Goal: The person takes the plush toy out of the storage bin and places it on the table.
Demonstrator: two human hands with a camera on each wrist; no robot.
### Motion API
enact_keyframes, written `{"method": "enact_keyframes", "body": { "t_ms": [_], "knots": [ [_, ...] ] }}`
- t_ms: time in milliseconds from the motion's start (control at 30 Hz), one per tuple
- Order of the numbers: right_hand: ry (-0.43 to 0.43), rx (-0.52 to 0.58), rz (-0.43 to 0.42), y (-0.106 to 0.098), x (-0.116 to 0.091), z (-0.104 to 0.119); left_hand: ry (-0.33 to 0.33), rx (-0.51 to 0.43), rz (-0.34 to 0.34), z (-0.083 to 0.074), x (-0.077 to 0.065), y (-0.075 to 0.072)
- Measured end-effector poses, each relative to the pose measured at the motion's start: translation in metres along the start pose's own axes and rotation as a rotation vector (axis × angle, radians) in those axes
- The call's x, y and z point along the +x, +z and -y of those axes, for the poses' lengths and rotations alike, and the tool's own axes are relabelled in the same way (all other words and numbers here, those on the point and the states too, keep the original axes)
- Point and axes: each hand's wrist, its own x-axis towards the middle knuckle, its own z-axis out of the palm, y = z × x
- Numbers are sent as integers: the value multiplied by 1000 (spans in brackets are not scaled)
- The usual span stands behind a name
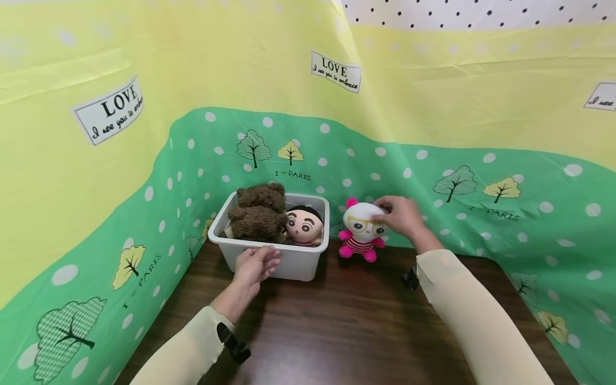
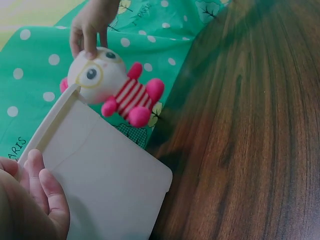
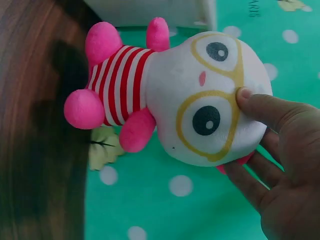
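My right hand [image 1: 402, 215] pinches the white head of a plush panda [image 1: 364, 226] with yellow glasses, pink limbs and a red-striped body. In the right wrist view, the thumb [image 3: 257, 105] presses the face while the other fingers lie behind the head. The toy is to the right of a light grey plastic bin [image 1: 284, 264]. At the bin's front rim is my left hand [image 1: 253, 266], gripping it with the fingers outside. Inside the bin lie brown furry plush toys [image 1: 258, 222] and a doll with a black-topped head [image 1: 305, 225].
A dark wood-grain table [image 1: 337, 326] carries the bin near its back left corner. Green and yellow printed cloth [image 1: 418, 176] hangs behind and along both sides. Dark straps [image 1: 234, 345] are on the wrists.
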Motion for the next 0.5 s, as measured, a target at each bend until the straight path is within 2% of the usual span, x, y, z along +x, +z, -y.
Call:
{"method": "enact_keyframes", "body": {
  "t_ms": [267,500],
  "knots": [
    [23,19,15,32,11,-16,3,4,-6,0,3,-1],
    [38,48,-10,47,20,-22,-3,3,-3,2,3,-1]
  ]
}}
